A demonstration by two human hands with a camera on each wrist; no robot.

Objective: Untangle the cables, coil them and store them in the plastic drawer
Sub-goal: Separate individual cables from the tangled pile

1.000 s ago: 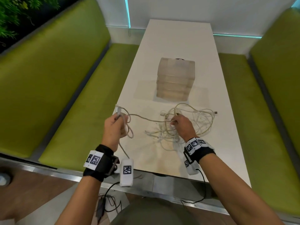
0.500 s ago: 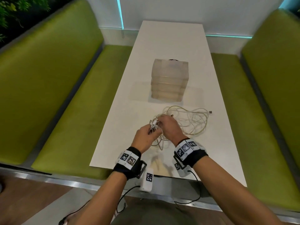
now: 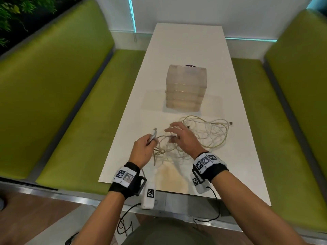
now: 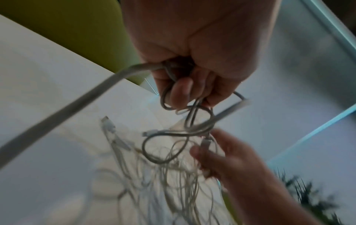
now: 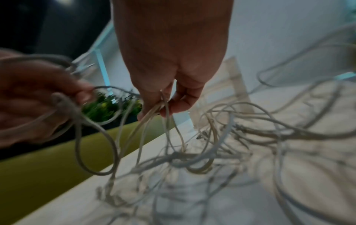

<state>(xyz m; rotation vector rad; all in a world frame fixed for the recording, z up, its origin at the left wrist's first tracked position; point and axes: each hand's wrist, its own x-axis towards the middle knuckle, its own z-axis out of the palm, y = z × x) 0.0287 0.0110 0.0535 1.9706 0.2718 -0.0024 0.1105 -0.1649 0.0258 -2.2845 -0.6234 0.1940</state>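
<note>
Bench [image 3: 185, 50] is carrying the drawer [image 3: 186, 89] at 12 o'clock, cables [image 3: 208, 137] tangling just below. Left hand [image 3: 143, 149] is gripping one plug end to anchor it; right hand [image 3: 184, 137], fingers spread, is pinching loose strands for separating.

- A long white table [image 3: 187, 43] runs away from the viewer, its far end against a white wall [image 3: 212, 9].
- A yellowish-brown stain [image 3: 172, 179] marks the table near its near edge.
- A green upholstered bench [image 3: 58, 96] lines the table's left edge, with a padded backrest behind the seat.
- A matching green bench [image 3: 286, 110] lines the right edge.
- Thin turquoise light strips [image 3: 132, 16] run on the wall, one upright near the table's far left corner, others level past the far right corner.
- Green foliage [image 3: 16, 7] fills the top left corner, behind the left backrest.
- Wood-look flooring [image 3: 35, 213] lies below the left bench.
</note>
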